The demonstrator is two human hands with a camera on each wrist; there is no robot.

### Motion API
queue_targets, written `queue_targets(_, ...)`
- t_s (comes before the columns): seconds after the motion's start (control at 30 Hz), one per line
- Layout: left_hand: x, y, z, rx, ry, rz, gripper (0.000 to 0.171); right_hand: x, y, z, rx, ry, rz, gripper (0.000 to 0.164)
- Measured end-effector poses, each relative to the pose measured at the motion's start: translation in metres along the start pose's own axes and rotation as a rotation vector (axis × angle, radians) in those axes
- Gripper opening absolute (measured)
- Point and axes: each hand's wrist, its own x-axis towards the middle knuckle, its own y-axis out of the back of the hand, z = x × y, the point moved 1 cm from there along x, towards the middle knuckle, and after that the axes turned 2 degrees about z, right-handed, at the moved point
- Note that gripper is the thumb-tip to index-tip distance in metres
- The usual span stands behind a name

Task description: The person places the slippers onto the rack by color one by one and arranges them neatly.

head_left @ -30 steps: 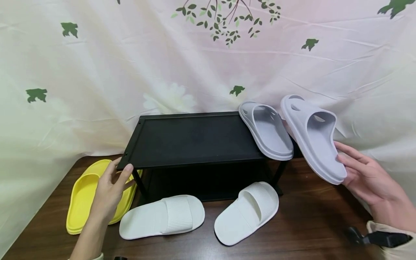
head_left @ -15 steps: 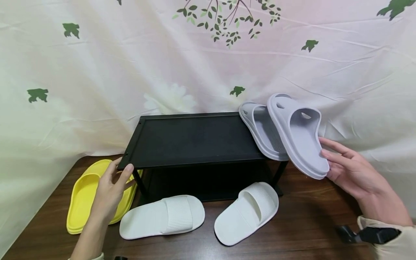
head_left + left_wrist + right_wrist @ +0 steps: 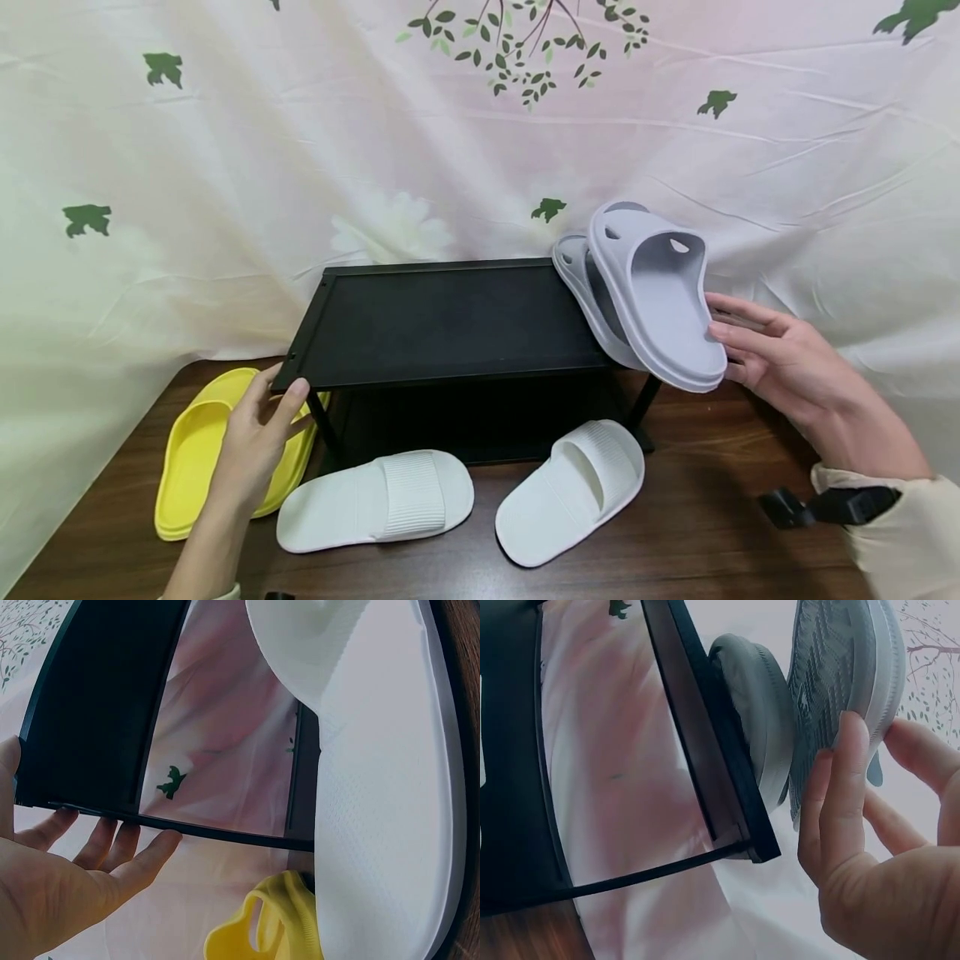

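Note:
My right hand [image 3: 802,367] pinches the heel end of a lilac-grey slipper [image 3: 667,300], thumb at the near side. In the right wrist view the textured sole of this slipper [image 3: 829,682] faces the rack, above its mate. That other grey slipper [image 3: 574,279] lies on the right end of the black shoe rack [image 3: 450,325], partly covered in the head view. At the rack's front left corner, my left hand [image 3: 251,437] grips the top shelf's edge; in the left wrist view its fingers [image 3: 142,862] lie along the side rail.
Two white slides, a left one [image 3: 412,500] and a right one [image 3: 570,492], lie on the brown wooden table [image 3: 697,533] before the rack. Yellow slippers [image 3: 191,458] stand at the left, partly behind my left forearm. A printed curtain [image 3: 262,167] hangs behind.
My right hand has carried the grey slipper leftward and slightly up, so it now overlaps the one on the rack. The left hand, rack and other slippers stay put.

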Motion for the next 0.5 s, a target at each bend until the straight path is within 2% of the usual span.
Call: queue_targets(0.5, 0.0, 0.0, 0.0, 0.047, -0.013, -0.001, 0.048, 0.018, -0.02, -0.004, -0.165, -0.044, 0.084, 0.041)
